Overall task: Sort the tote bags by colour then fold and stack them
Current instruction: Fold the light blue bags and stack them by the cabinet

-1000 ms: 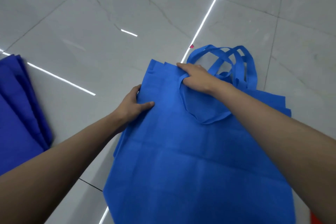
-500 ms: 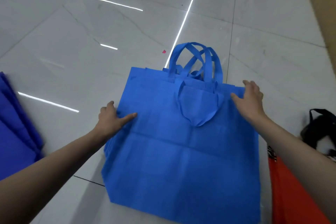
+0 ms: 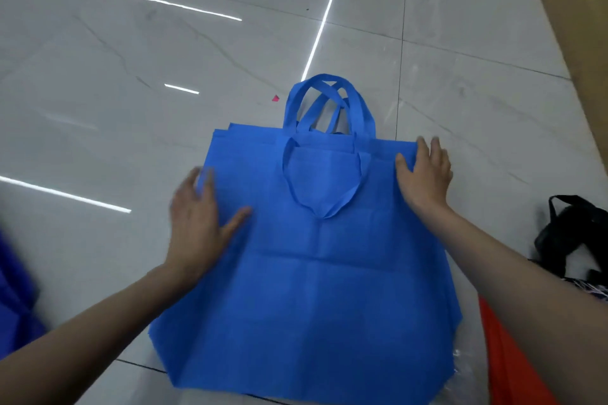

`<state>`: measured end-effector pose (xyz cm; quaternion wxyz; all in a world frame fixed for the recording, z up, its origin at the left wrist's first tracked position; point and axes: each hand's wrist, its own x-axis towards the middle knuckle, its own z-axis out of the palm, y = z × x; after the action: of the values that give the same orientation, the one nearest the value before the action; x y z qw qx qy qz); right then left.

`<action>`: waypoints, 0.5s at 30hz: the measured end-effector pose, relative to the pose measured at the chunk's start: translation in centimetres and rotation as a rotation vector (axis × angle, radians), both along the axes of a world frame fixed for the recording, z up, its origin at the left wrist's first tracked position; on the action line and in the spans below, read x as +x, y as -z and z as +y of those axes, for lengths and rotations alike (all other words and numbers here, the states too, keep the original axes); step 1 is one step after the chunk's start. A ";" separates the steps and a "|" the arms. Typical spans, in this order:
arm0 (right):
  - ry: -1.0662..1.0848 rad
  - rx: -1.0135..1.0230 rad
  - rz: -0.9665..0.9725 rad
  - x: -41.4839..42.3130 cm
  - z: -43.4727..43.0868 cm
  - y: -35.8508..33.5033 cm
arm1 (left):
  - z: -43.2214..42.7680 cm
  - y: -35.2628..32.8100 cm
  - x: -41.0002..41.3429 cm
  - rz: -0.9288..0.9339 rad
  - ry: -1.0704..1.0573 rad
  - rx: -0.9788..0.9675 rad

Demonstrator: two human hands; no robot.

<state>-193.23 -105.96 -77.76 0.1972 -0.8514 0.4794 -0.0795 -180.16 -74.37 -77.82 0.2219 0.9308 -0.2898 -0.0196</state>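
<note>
A bright blue tote bag (image 3: 316,299) lies flat on the tiled floor on top of other bags of the same blue, whose edges and handles (image 3: 329,102) show beyond its top. One handle is folded down onto the bag's face. My left hand (image 3: 200,217) lies flat on the bag's left edge, fingers spread and blurred. My right hand (image 3: 424,171) rests flat on the top right corner, fingers straight. Darker blue bags (image 3: 16,306) lie at the far left edge.
An orange-red bag (image 3: 513,358) lies at the lower right, partly under my right forearm. A black bag (image 3: 572,233) sits at the right edge. A brown cardboard surface (image 3: 579,10) runs along the upper right. A small pink scrap (image 3: 275,97) lies on the floor.
My right hand went from the handle at the top middle to the top right corner. My left hand slid along the left edge and flattened. The view shifted, bringing the black and orange-red bags into sight.
</note>
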 end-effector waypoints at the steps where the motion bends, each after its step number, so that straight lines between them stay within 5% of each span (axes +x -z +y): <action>1: -0.062 -0.019 0.024 0.5 -0.8 0.0 | -0.3 -0.2 -1.4 -0.126 0.246 -0.001; 3: -0.192 -0.036 0.099 1.5 -2.3 0.0 | -1.0 -0.2 -5.2 -0.238 0.698 0.076; 5: -0.308 -0.056 0.180 2.4 -3.0 0.6 | -1.9 0.4 -8.3 -0.247 0.908 0.169; 10: -0.371 -0.047 0.240 2.5 -2.8 1.6 | -2.7 2.4 -13.3 -0.291 1.159 0.340; 15: -0.375 0.001 0.200 1.0 -1.9 1.3 | -3.0 2.9 -13.0 -0.173 1.068 0.437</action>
<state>-192.26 -107.83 -79.07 0.1603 -0.9292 0.3300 0.0438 -193.13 -77.40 -80.71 -0.0404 0.6780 -0.7253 -0.1120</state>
